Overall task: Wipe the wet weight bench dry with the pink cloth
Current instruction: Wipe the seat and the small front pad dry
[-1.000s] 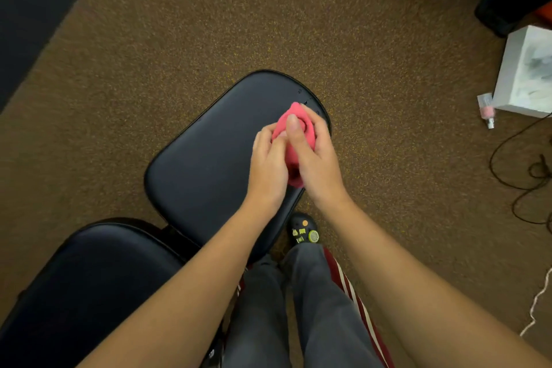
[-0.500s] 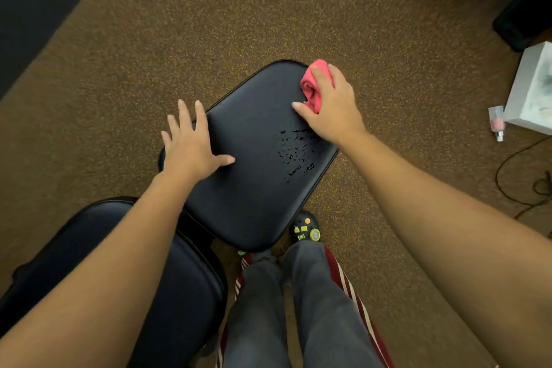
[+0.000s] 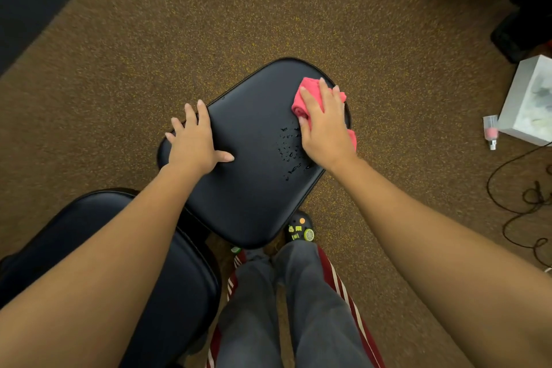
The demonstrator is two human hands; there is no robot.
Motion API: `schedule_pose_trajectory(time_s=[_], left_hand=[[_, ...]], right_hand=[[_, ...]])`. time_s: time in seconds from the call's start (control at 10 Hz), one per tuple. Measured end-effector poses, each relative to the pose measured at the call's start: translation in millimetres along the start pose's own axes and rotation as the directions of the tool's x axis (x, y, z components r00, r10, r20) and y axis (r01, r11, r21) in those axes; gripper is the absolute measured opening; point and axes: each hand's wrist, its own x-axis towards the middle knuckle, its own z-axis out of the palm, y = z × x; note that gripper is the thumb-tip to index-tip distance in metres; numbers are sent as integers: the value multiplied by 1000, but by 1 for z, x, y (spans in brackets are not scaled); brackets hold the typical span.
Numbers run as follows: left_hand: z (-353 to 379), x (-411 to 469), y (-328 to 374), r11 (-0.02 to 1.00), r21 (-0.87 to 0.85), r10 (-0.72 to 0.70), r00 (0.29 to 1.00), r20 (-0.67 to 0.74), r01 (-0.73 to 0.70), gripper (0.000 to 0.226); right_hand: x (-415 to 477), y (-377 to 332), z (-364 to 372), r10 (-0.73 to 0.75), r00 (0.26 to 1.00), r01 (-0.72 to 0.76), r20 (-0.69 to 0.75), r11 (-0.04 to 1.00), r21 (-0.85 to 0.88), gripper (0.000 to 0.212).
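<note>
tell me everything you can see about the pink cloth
The pink cloth is a soft rag, bunched into folds rather than spread flat. It lies on the far right corner of the black bench pad, pressed under the flat right hand, which covers its middle; pink shows at the fingertips, thumb and wrist. Water drops sit just beside it, unwiped.

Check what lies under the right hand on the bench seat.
The bunched pink cloth lies under the right hand, pressed onto the black seat pad. Water droplets show beside it. Whether the pad beneath the cloth is wet is covered.
</note>
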Motion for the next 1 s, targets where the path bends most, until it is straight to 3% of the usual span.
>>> schedule_pose_trajectory(time_s=[0.1, 0.3, 0.4, 0.5, 0.6, 0.8, 1.0], left_hand=[[0, 1, 0, 1000, -4, -4, 1000, 3, 4, 115], [0, -1, -2, 1000, -4, 9, 1000, 1, -9, 114], [1, -1, -3, 1000, -2, 21, 1000, 3, -21, 113], [1, -1, -4, 1000, -4, 28, 1000, -1, -28, 113], [1, -1, -3, 1000, -3, 28, 1000, -1, -28, 113], [1, -1, -2, 1000, 7, 19, 1000, -5, -19, 114], [0, -2, 0, 1000, 1, 2, 1000, 13, -2, 115]], right_hand=[[-11, -11, 9, -52, 999, 52, 16, 999, 5, 52], [-64, -12, 28, -349, 928, 356, 129, 934, -35, 46], [-66, 2, 19, -360, 928, 366, 91, 928, -62, 47], [-42, 17, 6, -153, 988, 153, -3, 988, -19, 46], [-19, 28, -6, 71, 996, -65, -62, 994, 87, 45], [-50, 14, 8, 89, 995, -86, -37, 993, 79, 46], [-109, -10, 42, -54, 994, 51, 92, 998, 35, 47]])
